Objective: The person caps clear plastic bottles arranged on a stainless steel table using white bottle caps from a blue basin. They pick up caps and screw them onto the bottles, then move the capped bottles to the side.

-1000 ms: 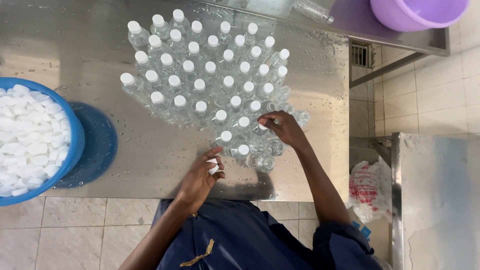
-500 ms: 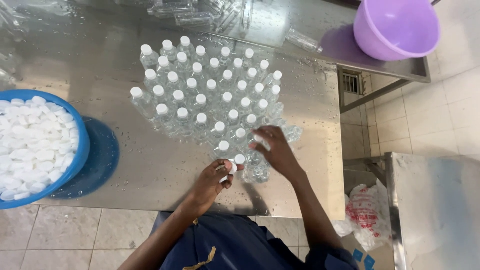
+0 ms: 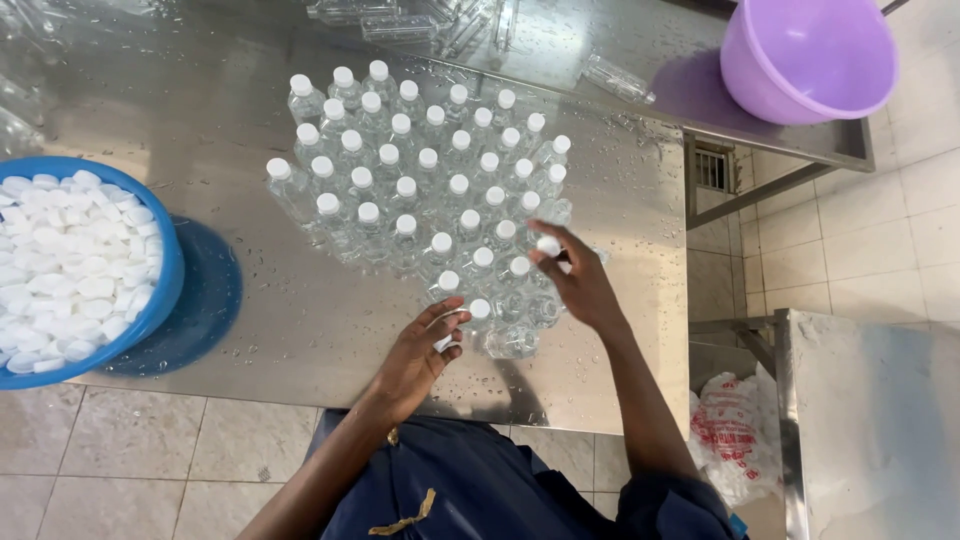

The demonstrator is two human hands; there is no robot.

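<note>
The cluster of small clear bottles (image 3: 420,190) stands upright and tightly packed near the middle of the steel worktop (image 3: 150,110), reaching toward its right edge, and nearly every bottle in it already wears a white cap — so the capping looks mostly done, with what is left gathered at the near right corner of the group. There a few bottles appear still open, one of them (image 3: 512,342) standing right between the two hands, though glare and water drops make an exact count impossible. The right hand (image 3: 580,285) reaches over that near right corner, fingers curled, its fingertips pinching a white cap (image 3: 548,245) just above a bottle mouth. The left hand (image 3: 418,352) sits at the near edge of the cluster, fingers loosely bent around what seems to be a spare cap or two against the palm; how many I cannot tell. Well to the left, at the left edge of the worktop, a blue basin (image 3: 165,290) is heaped with loose white caps (image 3: 70,260), apart from both hands. At the far edge lie several empty clear bottles (image 3: 410,22) on their sides, uncapped as far as can be seen — more work remaining, by my judgement. A purple bowl (image 3: 805,60) stands at the far right corner.
</note>
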